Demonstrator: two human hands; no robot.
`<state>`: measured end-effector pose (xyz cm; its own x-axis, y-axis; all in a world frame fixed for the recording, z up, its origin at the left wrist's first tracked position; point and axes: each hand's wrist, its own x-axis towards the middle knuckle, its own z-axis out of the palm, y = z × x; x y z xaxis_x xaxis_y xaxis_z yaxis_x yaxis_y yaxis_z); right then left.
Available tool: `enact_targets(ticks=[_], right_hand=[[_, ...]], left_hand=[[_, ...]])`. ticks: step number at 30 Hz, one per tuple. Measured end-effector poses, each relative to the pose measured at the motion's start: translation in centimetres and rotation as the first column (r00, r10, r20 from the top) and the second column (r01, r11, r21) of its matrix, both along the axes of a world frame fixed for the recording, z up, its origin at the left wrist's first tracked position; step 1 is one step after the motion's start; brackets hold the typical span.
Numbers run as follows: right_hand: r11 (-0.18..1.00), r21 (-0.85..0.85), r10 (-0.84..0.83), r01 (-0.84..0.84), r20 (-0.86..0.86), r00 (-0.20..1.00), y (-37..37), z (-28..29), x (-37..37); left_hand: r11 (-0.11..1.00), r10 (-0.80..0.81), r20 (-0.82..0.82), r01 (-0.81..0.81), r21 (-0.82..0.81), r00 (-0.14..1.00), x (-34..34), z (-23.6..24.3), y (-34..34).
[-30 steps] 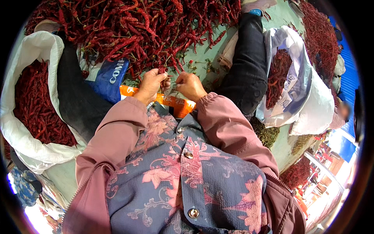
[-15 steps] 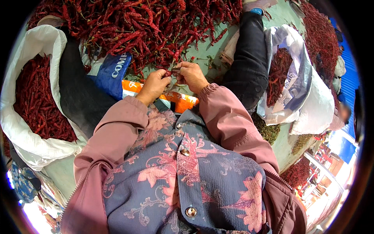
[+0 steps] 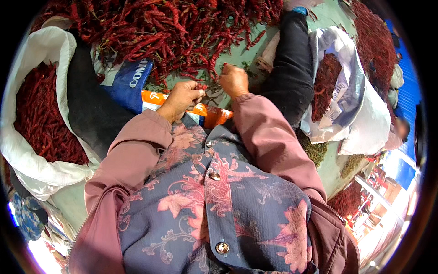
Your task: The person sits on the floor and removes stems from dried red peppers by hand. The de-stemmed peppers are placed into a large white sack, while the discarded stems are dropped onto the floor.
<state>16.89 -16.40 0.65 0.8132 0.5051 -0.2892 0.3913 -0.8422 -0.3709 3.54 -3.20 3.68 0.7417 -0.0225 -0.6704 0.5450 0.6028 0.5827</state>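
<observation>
Pinching a red chilli (image 3: pixel 201 87), L hand (image 3: pixel 183 98) sits just below the chilli pile (image 3: pixel 169 36); R hand (image 3: pixel 235 78), curled, grip can't tell, is nearer pile; held chilli's long axis unclear.

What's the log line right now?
left hand: holding red chili; right hand: near chili pile, hold unclear; white sack: left side, chilies inside

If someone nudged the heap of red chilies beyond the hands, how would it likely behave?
The chili heap would probably shift as a loose tangle, since its curled pods cross one another. The pods look slim and wrinkled, so each is likely light, perhaps brittle. Those lying loose at the near edge may scatter over the pale green surface.
</observation>
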Motion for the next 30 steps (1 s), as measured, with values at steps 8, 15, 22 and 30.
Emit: enact_targets(ticks=[8,15,22,30], right_hand=[[0.921,0.386,0.149,-0.049,-0.235,0.961,-1.0,0.7,-1.1],[0.872,0.338,0.093,0.353,-0.824,0.559,3.2,4.8,-4.9],[0.850,0.365,0.058,0.381,-0.782,0.620,3.6,4.2,-5.7],[0.859,0.386,0.091,0.337,-0.762,0.641,2.5,4.7,-4.9]], left_hand=[[0.709,0.558,-0.028,-0.494,-0.503,0.829,-0.4,-2.1,3.0],[0.769,0.612,0.109,-0.558,-0.312,0.783,-0.1,-2.4,1.9],[0.851,0.524,0.168,-0.511,-0.120,0.835,0.0,-1.7,1.3],[0.854,0.518,0.180,-0.518,-0.049,0.836,-0.4,-2.1,1.1]])
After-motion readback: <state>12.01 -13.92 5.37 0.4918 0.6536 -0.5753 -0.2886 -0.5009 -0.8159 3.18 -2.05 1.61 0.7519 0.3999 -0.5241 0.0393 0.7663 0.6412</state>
